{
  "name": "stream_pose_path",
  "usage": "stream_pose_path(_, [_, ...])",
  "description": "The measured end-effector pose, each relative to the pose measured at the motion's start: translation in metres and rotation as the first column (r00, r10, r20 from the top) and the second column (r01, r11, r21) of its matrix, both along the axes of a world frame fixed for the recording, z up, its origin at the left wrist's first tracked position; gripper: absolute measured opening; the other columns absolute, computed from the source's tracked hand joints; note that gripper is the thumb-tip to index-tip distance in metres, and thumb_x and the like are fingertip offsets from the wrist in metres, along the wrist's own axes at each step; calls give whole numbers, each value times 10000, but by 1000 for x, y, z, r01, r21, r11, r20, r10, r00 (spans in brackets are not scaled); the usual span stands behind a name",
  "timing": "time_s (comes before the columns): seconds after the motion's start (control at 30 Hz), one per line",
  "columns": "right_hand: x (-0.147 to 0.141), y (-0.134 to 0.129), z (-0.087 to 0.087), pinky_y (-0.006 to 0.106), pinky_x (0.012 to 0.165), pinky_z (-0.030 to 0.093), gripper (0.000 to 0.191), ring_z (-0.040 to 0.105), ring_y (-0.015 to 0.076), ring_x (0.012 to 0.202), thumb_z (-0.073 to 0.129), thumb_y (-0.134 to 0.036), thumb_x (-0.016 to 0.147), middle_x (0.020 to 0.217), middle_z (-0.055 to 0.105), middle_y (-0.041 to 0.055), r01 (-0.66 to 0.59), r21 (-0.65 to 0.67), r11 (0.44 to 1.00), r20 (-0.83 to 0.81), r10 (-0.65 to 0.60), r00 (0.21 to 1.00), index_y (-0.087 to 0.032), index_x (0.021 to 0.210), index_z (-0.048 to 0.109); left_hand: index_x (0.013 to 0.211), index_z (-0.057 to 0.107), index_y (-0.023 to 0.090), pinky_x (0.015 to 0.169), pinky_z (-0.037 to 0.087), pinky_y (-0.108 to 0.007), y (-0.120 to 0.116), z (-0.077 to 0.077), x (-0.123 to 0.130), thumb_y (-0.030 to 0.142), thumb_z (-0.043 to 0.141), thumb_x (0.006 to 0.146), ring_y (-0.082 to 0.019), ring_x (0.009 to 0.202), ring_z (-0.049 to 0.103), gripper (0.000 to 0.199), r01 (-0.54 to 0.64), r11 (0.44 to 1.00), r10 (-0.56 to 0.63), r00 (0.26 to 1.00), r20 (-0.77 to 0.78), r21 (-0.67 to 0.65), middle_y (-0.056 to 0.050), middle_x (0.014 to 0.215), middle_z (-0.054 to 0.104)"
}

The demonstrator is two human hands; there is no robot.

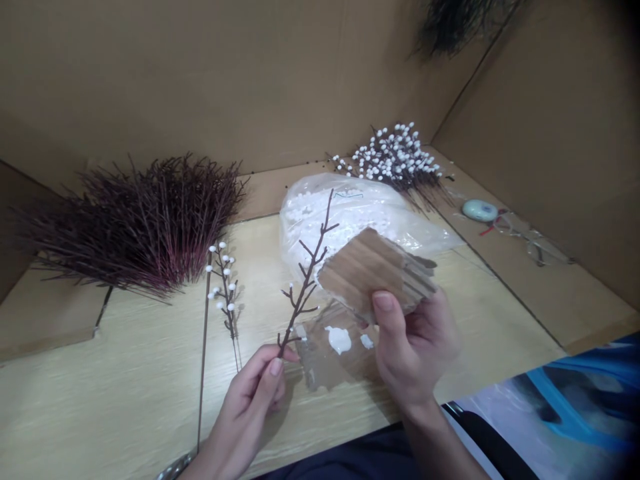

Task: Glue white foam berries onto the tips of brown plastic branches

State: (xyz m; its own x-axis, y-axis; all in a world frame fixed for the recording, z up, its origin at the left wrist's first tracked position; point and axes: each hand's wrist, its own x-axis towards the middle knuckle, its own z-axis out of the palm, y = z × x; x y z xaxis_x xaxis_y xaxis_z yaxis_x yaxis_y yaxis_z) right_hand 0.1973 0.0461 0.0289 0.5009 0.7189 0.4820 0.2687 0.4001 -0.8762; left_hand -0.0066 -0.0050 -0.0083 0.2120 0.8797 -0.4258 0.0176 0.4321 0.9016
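Observation:
My left hand (255, 397) pinches the lower end of a dark brown artificial twig (306, 287), which points up and slightly right. White dabs show on a few of its short side tips. In my right hand (413, 347) is a torn piece of corrugated cardboard (367, 270), gripped between thumb and fingers just right of the twig. Below both hands a second cardboard piece (320, 363) lies on the table, bearing blobs of white paste (340, 340). To the left rests a twig with white berries (227, 287) on its tips.
A big pile of bare dark twigs (150, 227) lies at the left. Behind my hands sits a clear plastic bag (300, 220) of white pieces. White-berried twigs (395, 157) are heaped at the back right, near a pale green oval object (480, 211). Cardboard walls (225, 73) surround the table.

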Motion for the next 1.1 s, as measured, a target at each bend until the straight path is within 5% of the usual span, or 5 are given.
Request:
stream_pose_path(0.13, [2,-1,0,258,434,489,56,596,131,500,708,-267,896,674,655,-25,66,4,998,31,-66,997,-241,930,673,1079,622,197,553,270,-266,0,1,0,592,526,973,-129,574,308,421,2,1000,-2,1000,1,-3,68,627,366])
stream_pose_path(0.93, [1,-1,3,242,388,469,53,567,116,463,716,-278,896,639,631,-37,-5,-27,1000,23,6,1000,-243,912,680,1099,637,192,555,283,-261,-1,-1,0,547,521,995,-130,580,317,387,-4,1000,4,1000,5,-2,62,629,364])
stream_pose_path(1.1, [1,0,2,232,373,481,54,555,104,437,707,-276,901,657,623,-45,-15,-45,999,-101,10,995,-249,928,669,1114,631,199,565,287,-264,-1,-1,-2,549,512,998,-132,587,324,387,2,1000,-2,1000,6,1,61,634,373])
